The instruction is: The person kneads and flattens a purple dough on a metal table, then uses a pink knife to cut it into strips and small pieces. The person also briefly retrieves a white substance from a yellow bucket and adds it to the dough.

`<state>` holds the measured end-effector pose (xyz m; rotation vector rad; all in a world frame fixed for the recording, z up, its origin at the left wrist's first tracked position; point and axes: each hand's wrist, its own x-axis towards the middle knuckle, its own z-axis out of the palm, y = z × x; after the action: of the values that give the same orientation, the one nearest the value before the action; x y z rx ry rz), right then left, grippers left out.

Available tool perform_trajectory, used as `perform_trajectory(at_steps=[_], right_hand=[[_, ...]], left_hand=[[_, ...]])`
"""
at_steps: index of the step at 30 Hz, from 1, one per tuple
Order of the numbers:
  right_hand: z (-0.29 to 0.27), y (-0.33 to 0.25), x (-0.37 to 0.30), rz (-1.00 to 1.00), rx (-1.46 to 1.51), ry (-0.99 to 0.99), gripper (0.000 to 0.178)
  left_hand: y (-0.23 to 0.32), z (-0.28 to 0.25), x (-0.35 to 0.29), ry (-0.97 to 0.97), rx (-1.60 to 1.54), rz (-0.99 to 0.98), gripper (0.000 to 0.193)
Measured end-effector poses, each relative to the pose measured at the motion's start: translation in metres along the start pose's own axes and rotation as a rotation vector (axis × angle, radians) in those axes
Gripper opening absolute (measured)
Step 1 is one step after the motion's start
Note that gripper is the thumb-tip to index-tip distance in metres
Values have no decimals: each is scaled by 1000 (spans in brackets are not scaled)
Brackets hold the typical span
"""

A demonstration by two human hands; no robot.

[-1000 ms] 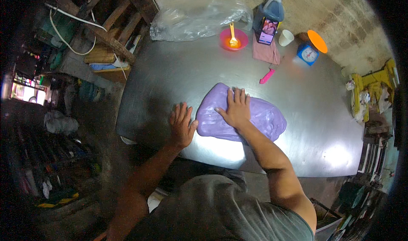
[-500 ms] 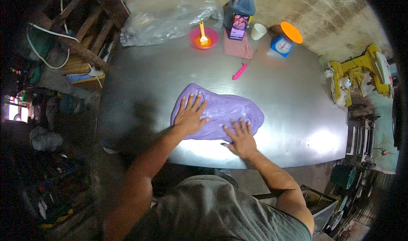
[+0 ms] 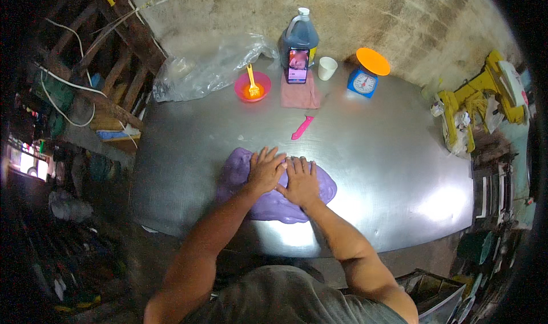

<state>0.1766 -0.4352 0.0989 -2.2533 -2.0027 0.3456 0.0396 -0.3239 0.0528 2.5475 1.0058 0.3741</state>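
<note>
A soft mass of purple dough (image 3: pixel 277 208) lies on the metal table (image 3: pixel 177 147) in front of me. My left hand (image 3: pixel 266 171) presses on its upper middle part, fingers stretched out and pointing away from me. Right beside it, my right hand (image 3: pixel 301 182) lies flat on the dough with its fingers apart, the thumb close to the left hand. Both palms hide part of the dough's surface. Beyond the dough is a knife with a pink handle (image 3: pixel 302 129).
Along the back stand a pink bowl (image 3: pixel 240 95) with a yellow brush (image 3: pixel 251 77), a dark jug (image 3: pixel 294 37), a phone (image 3: pixel 297 67) on a pink cloth (image 3: pixel 299 95), a white cup (image 3: pixel 327 68) and a blue scale (image 3: pixel 363 83). Clear plastic (image 3: pixel 200 70) lies at the back left.
My hands have come closer together and farther forward on the dough, the right one moving up from its near edge. The dough looks more bunched. The whole view has shifted.
</note>
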Motion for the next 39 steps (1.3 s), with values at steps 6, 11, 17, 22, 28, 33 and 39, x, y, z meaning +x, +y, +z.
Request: perform_trajectory(at_steps=[6, 11, 17, 22, 28, 33, 39], right_hand=[[25, 4, -122, -249, 100, -114, 89], [-2, 33, -147, 146, 459, -132, 33], [1, 131, -107, 462, 548, 526, 44], [-19, 81, -89, 334, 208, 561, 63], [11, 21, -68, 211, 93, 99, 86], [-2, -31, -74, -121, 92, 142, 80], [39, -33, -76, -381, 95, 41, 72]], left_hand=[[-2, 2, 18, -196, 111, 11, 57], [60, 13, 33, -236, 94, -270, 67], [140, 58, -48, -191, 44, 224, 75], [51, -3, -106, -428, 32, 244, 91], [-41, -46, -152, -153, 319, -129, 102], [-63, -2, -156, 145, 317, -348, 94], [-42, -26, -145, 132, 161, -467, 85]])
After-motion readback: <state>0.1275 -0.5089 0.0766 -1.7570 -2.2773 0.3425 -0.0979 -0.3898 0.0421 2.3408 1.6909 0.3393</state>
